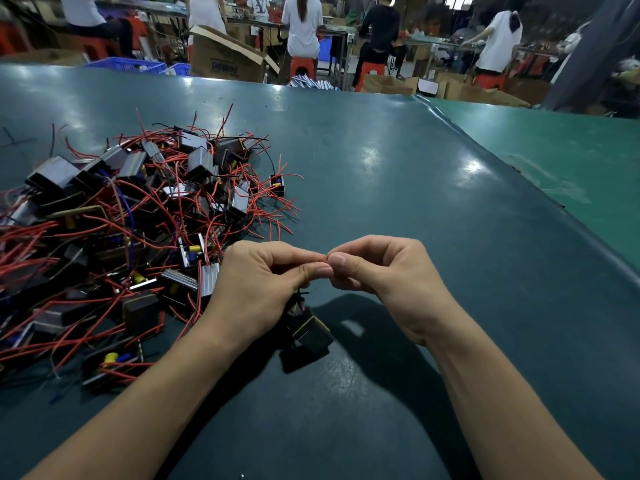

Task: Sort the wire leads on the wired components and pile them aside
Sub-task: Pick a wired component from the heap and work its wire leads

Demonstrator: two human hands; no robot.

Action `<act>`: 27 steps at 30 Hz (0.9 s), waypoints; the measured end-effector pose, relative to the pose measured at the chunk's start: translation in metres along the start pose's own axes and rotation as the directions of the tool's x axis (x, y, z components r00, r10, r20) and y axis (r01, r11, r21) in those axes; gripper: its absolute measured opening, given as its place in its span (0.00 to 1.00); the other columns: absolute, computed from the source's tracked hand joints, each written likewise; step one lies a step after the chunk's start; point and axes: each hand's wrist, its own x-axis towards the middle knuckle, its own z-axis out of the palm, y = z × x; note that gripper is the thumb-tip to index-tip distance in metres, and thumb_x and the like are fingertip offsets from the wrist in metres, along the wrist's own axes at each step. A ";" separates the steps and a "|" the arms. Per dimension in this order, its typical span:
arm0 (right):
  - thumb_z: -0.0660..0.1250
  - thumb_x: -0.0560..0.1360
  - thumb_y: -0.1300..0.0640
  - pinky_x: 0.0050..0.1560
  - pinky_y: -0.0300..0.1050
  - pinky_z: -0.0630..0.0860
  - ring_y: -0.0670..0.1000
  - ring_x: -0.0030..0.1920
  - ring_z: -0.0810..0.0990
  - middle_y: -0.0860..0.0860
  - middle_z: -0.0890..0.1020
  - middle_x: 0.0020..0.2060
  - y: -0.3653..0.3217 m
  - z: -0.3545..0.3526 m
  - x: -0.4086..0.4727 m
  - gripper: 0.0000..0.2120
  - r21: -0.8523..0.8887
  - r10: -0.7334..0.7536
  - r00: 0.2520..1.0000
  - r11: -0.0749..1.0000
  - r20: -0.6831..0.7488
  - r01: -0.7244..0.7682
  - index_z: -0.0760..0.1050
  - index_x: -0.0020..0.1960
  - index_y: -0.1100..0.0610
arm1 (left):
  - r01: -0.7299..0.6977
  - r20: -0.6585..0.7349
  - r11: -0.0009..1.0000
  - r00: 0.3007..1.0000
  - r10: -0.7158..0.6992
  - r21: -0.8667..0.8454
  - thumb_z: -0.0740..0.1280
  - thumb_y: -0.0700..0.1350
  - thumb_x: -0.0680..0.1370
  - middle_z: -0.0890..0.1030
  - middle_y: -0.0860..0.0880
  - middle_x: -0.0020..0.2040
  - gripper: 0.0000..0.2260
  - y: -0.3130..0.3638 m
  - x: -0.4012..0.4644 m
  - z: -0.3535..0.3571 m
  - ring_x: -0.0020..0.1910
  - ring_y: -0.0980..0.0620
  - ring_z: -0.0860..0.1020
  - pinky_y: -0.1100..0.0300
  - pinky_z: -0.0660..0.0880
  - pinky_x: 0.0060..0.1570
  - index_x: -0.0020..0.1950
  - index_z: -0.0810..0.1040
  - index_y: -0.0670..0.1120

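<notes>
Over the near middle of the dark green table (398,188), the left hand (258,289) and right hand (377,268) pinch a red wire lead (323,259) between them, its black wired component (310,329) hanging below, right of the tangled pile of wired components (131,223).

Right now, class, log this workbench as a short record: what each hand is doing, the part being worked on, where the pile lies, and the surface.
left hand: left hand pinches a red wire lead at the fingertips
right hand: right hand pinches the same lead from the other side
part in work: black wired component hanging below the hands, above the table
pile: tangled heap of wired components to the left
surface: dark green table
</notes>
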 end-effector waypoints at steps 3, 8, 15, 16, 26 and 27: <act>0.72 0.72 0.66 0.40 0.39 0.80 0.49 0.33 0.82 0.56 0.84 0.34 0.002 -0.002 0.000 0.01 -0.111 0.000 1.000 0.994 -0.001 0.000 0.82 0.42 0.63 | -0.013 0.013 0.999 1.000 0.013 0.034 0.77 0.40 0.69 0.85 0.55 0.37 0.04 -0.001 0.000 0.001 0.37 0.59 0.83 0.69 0.76 0.39 0.43 0.87 0.46; 0.71 0.74 0.67 0.38 0.37 0.77 0.48 0.33 0.81 0.54 0.83 0.32 -0.002 -0.007 -0.002 0.03 -0.219 0.004 0.997 0.976 0.080 0.014 0.82 0.42 0.62 | -0.005 0.016 1.000 1.000 0.005 0.026 0.77 0.41 0.68 0.85 0.54 0.36 0.04 -0.003 0.000 0.003 0.34 0.59 0.81 0.68 0.75 0.37 0.41 0.87 0.47; 0.67 0.78 0.64 0.35 0.35 0.76 0.46 0.32 0.80 0.54 0.81 0.32 0.001 0.000 0.000 0.06 -0.268 -0.029 0.999 0.963 0.018 0.033 0.78 0.43 0.64 | 0.195 0.209 0.971 0.964 -0.164 -0.139 0.73 0.46 0.69 0.85 0.47 0.35 0.07 0.000 0.002 0.001 0.28 0.61 0.78 0.72 0.71 0.29 0.44 0.84 0.45; 0.66 0.78 0.63 0.35 0.36 0.76 0.46 0.32 0.80 0.53 0.80 0.32 0.000 0.000 0.000 0.06 -0.272 -0.016 0.999 0.962 0.028 0.023 0.78 0.43 0.63 | 0.206 0.204 0.968 0.963 -0.175 -0.143 0.73 0.46 0.70 0.85 0.47 0.34 0.06 0.000 0.002 0.001 0.26 0.62 0.75 0.72 0.69 0.28 0.43 0.85 0.45; 0.63 0.77 0.66 0.31 0.38 0.76 0.50 0.31 0.79 0.54 0.75 0.29 -0.010 -0.004 -0.002 0.11 0.017 0.205 0.975 0.978 0.087 -0.207 0.77 0.37 0.62 | 0.209 0.229 0.970 0.957 -0.177 -0.123 0.73 0.51 0.69 0.84 0.48 0.32 0.08 -0.001 0.003 -0.003 0.26 0.56 0.64 0.67 0.61 0.24 0.41 0.87 0.48; 0.63 0.77 0.66 0.31 0.38 0.76 0.50 0.31 0.79 0.54 0.75 0.29 -0.011 -0.004 -0.002 0.12 0.049 0.230 0.968 0.971 0.097 -0.235 0.77 0.36 0.61 | 0.205 0.232 0.971 0.957 -0.173 -0.124 0.73 0.51 0.69 0.84 0.48 0.32 0.07 -0.001 0.003 -0.004 0.25 0.56 0.63 0.67 0.61 0.24 0.41 0.87 0.48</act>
